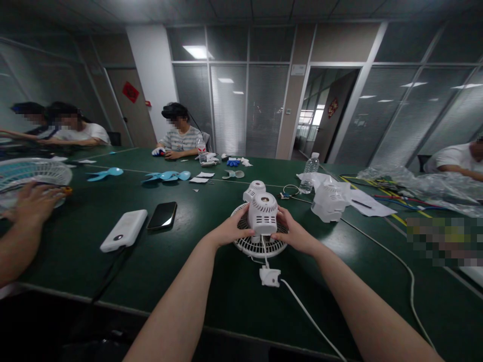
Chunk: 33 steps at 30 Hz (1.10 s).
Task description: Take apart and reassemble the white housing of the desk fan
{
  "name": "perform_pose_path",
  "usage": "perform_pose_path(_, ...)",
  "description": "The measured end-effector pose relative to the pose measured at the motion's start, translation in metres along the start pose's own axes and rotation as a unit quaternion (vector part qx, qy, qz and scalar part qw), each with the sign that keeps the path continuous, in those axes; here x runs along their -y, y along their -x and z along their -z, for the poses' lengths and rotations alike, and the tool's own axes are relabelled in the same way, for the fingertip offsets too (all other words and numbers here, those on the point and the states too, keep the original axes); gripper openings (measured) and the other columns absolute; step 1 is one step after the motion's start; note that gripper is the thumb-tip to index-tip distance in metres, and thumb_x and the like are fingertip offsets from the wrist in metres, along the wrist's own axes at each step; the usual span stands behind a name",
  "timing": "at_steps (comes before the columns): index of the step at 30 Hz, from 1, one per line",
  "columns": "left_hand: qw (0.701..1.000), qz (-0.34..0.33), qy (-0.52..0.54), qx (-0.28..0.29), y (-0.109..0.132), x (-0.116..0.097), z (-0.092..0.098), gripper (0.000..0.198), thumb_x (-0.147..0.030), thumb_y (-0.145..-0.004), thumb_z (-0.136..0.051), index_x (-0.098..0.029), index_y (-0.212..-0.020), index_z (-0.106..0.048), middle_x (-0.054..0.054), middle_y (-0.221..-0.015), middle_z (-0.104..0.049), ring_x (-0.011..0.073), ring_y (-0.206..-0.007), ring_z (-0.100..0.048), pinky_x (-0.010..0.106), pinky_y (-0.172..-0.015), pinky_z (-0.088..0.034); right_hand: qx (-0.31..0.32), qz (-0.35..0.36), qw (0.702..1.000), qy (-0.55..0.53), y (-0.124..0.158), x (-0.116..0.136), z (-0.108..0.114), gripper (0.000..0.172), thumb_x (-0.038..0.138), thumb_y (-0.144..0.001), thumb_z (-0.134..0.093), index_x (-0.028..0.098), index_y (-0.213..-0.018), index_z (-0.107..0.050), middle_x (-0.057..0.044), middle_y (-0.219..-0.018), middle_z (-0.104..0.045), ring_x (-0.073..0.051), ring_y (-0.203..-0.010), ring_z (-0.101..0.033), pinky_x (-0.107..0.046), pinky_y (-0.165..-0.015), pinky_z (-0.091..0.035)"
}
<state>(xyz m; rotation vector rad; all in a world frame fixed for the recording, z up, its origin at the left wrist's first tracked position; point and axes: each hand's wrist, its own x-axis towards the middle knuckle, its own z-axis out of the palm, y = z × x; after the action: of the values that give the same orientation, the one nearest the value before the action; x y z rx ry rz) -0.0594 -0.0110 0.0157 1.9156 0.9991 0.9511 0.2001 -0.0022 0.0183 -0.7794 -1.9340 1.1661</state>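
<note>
A white fan motor housing (263,213) with vent slots sits over a round white fan grille (277,248) lying on the table. My left hand (232,229) grips the housing's left side, thumb along its lower front. On the opposite side my right hand (296,231) holds it, fingers curved round the edge. From the housing a white wire runs down to a small white box (269,277), and a cable (307,312) leaves that box toward the front edge. Just behind stands a second white motor housing (255,189).
Left on the green table (211,201) lie a power bank (125,230), a phone (162,215) and blue fan blades (166,176). At right are a plastic-wrapped white part (331,201), a bottle (310,173) and cables. A co-worker's hand (32,203) touches another grille (45,173).
</note>
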Motion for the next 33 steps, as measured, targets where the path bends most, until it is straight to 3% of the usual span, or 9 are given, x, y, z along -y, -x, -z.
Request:
perform_pose_path(5, 1.0, 0.011, -0.004, -0.002, -0.0033, 0.0001, -0.0022, 0.095, -0.029, -0.068, -0.076, -0.027, -0.148, -0.024, 0.011, -0.153, -0.03, 0.0321, -0.141, -0.028, 0.055, -0.117, -0.017, -0.01, -0.004, 1.0, -0.012, 0.0014, 0.0, -0.001, 0.096, 0.029, -0.069, -0.08, 0.029, -0.145, -0.021, -0.013, -0.147, -0.041, -0.027, -0.14, -0.034, -0.056, -0.116, -0.02)
perform_pose_path(17, 1.0, 0.001, -0.013, -0.003, -0.0001, -0.0072, 0.0002, 0.091, -0.029, -0.066, -0.077, -0.023, -0.144, -0.03, 0.014, -0.149, -0.037, 0.0311, -0.137, -0.036, 0.053, -0.114, -0.028, 0.006, -0.015, 1.0, 0.014, 0.0004, -0.0016, 0.0031, 0.093, 0.025, -0.072, -0.076, 0.029, -0.147, -0.021, -0.012, -0.149, -0.038, -0.027, -0.14, -0.034, -0.056, -0.116, -0.019)
perform_pose_path(24, 0.999, 0.003, -0.032, -0.007, -0.0007, -0.006, 0.0005, 0.089, -0.029, -0.066, -0.077, -0.023, -0.143, -0.032, 0.013, -0.146, -0.039, 0.0324, -0.135, -0.038, 0.054, -0.113, -0.028, 0.013, -0.025, 0.999, 0.047, 0.0028, 0.0015, 0.0046, 0.105, 0.02, -0.065, -0.081, 0.03, -0.148, -0.018, -0.01, -0.151, -0.035, -0.028, -0.142, -0.03, -0.055, -0.118, -0.015)
perform_pose_path(33, 0.998, 0.021, -0.058, -0.025, -0.0032, 0.0007, -0.0068, 0.093, -0.024, -0.07, -0.074, -0.022, -0.147, -0.023, 0.013, -0.151, -0.035, 0.0306, -0.138, -0.034, 0.051, -0.116, -0.024, -0.001, -0.024, 0.999, 0.028, -0.0007, 0.0039, -0.0031, 0.095, 0.035, -0.077, -0.073, 0.026, -0.149, -0.011, -0.016, -0.149, -0.039, -0.029, -0.139, -0.035, -0.055, -0.115, -0.024)
